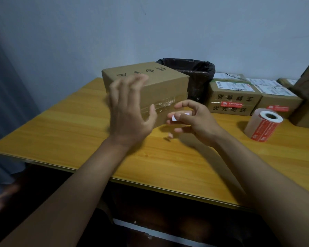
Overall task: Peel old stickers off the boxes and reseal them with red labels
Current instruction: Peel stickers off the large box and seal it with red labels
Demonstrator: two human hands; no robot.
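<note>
Two hands before box (161,82), left hand (130,111) spread, right hand (191,118) pinching sticker (175,118)

Cardboard box (150,86), centre frame: plain brown with black printed characters and a glossy clear tape strip. Label roll (262,124), right: red labels with white print on pale backing; boxes (234,98) at upper right are brown with white shipping labels and red stickers. Table (61,122): yellow-orange wood grain; bin liner (194,68): black; wall (150,24): pale blue-grey.

Head view, down over table (78,132)
</note>
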